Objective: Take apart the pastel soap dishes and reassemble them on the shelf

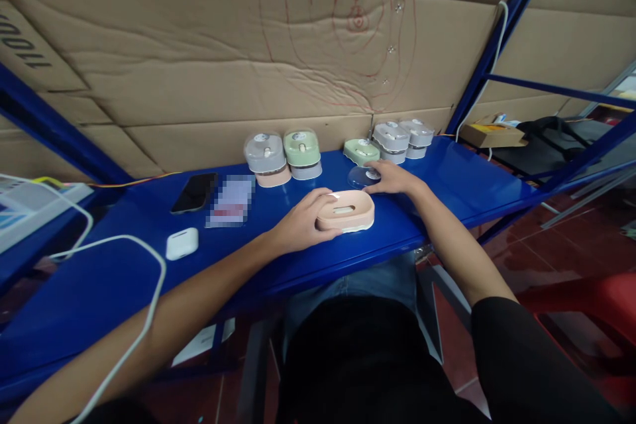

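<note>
My left hand (313, 220) is closed around the left end of a peach oval soap box (360, 213), which rests near the table's front edge and has a slot in its top. To its upper right, my right hand (392, 177) grips the right edge of a clear plastic lid (358, 177) lying low over the blue table. Just behind that lid sits a green soap box part (362, 151). Part of the lid is hidden by my fingers.
Along the cardboard wall (199, 93) stand stacked boxes: grey on peach (267, 158), green on grey (303, 154), and two grey stacks (392, 141). At left lie a dark phone (195, 193), a blurred card (231, 201), a white earbud case (182, 243) and a white cable (161, 271).
</note>
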Tool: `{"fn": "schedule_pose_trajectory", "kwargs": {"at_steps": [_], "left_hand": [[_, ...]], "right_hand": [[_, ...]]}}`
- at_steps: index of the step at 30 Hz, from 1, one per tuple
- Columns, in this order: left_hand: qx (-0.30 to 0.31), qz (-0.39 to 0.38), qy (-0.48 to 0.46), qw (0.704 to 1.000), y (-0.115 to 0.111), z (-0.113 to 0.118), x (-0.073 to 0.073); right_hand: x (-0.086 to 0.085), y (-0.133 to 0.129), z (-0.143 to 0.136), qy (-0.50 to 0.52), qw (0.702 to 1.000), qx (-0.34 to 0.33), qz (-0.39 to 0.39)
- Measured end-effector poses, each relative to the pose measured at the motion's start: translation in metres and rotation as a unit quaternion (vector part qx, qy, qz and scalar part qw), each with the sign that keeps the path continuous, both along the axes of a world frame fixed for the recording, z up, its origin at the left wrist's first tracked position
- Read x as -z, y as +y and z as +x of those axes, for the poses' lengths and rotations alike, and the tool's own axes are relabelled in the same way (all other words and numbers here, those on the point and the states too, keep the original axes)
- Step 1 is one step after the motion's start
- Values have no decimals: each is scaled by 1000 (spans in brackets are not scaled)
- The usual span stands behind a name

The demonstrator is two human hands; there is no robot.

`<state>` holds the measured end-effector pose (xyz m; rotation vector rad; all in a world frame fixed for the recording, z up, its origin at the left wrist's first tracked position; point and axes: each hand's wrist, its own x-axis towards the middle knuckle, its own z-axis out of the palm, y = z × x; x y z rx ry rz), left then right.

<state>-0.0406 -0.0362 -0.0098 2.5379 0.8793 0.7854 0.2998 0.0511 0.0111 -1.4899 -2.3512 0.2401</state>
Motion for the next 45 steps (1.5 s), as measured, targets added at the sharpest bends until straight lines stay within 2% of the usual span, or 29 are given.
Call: {"fn": "schedule_pose_trajectory", "kwargs": {"at_steps": [4,6,9,13,16,20,22,27,30,36,41,45], "left_hand": [[-19,-10,-5,1000,-1,3,1],[-38,-22,-12,999,-1,5,3],[-50,-52,-30,997,0,6,6],[-51,-107,-56,991,2,6,5],[-61,-147,-70,985,1,6,3],[-57,-180,-79,979,1,8,-1],[-58,-184,-83,978,2,8,-1],[-48,-184,-84,978,5,7,-1],[-53,-171,-74,981,6,5,-2],[-54,-149,-55,986,7,4,-2],[-50,-142,-47,987,6,4,-5],[-39,-135,-46,989,4,3,-10]], "right_hand": [[-12,-15,-11,90,995,-9,51],[-22,-26,-16,156,984,-55,66],[-36,-43,-24,215,964,-155,20],[-42,-59,-37,153,957,-246,-26],[-38,-65,-51,110,957,-270,-9],[-26,-69,-65,105,946,-308,3],[-22,-73,-68,97,949,-300,14],[-15,-83,-65,50,974,-222,18],[-11,-84,-63,47,976,-210,17],[1,-79,-62,85,972,-216,36],[3,-80,-61,89,972,-214,37],[2,-83,-50,98,961,-256,34]]}}
